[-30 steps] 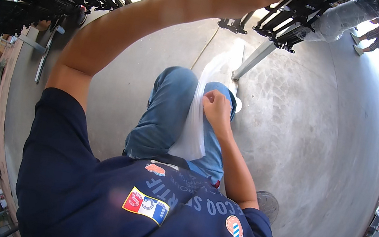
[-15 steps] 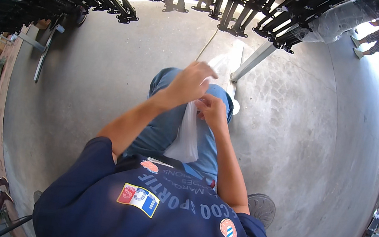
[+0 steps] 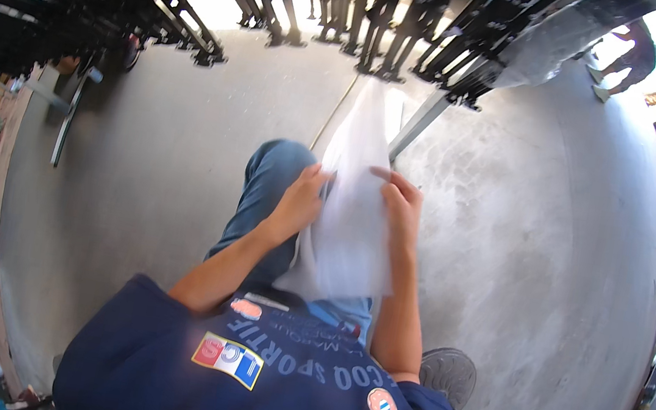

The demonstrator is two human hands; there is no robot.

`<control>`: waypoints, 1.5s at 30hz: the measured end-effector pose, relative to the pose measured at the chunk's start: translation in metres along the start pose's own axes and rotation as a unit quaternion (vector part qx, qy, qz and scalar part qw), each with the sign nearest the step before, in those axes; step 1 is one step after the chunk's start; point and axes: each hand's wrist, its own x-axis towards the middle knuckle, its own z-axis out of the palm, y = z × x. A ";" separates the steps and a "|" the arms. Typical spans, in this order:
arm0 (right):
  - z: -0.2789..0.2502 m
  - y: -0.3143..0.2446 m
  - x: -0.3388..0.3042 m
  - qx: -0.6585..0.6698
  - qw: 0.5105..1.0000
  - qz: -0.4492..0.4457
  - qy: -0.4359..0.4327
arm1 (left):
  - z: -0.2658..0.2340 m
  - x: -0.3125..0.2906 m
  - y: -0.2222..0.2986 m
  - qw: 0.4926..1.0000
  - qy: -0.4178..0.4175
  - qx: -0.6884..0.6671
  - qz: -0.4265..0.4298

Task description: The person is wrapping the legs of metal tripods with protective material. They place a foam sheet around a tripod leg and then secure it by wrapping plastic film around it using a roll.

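Note:
A translucent white plastic bag (image 3: 354, 226) is spread between my hands, over my lap. Its far end narrows toward the hanging black metal parts, and its near end lies by my shirt. My left hand (image 3: 300, 199) pinches the bag's left edge, fingers closed. On the opposite edge, my right hand (image 3: 401, 208) grips the plastic between thumb and fingers. The bag is somewhat blurred, and whether anything is inside cannot be made out.
Rows of black metal parts (image 3: 383, 16) hang across the far side, some at the right wrapped in clear plastic (image 3: 554, 48). A grey metal leg (image 3: 419, 125) stands beyond my right hand. Another person (image 3: 628, 59) is at the far right. A round dark base (image 3: 447, 374) sits near my right elbow.
The bag has gone from a gathered, narrow strip to a wide spread sheet. My hands have moved apart, the left one nearer to me and the right one slightly rightward.

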 end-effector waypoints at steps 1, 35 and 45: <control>-0.011 -0.018 0.000 -0.008 1.000 -0.005 -0.014 | 0.000 -0.001 0.001 0.999 -0.015 0.039 0.002; -0.081 -0.155 0.071 -0.545 0.752 -0.368 -0.042 | -0.113 0.234 0.234 0.885 -0.227 -0.323 0.248; -0.052 -0.161 0.047 -0.428 0.813 -0.394 -0.014 | -0.149 0.177 0.249 0.820 -0.355 -0.300 0.334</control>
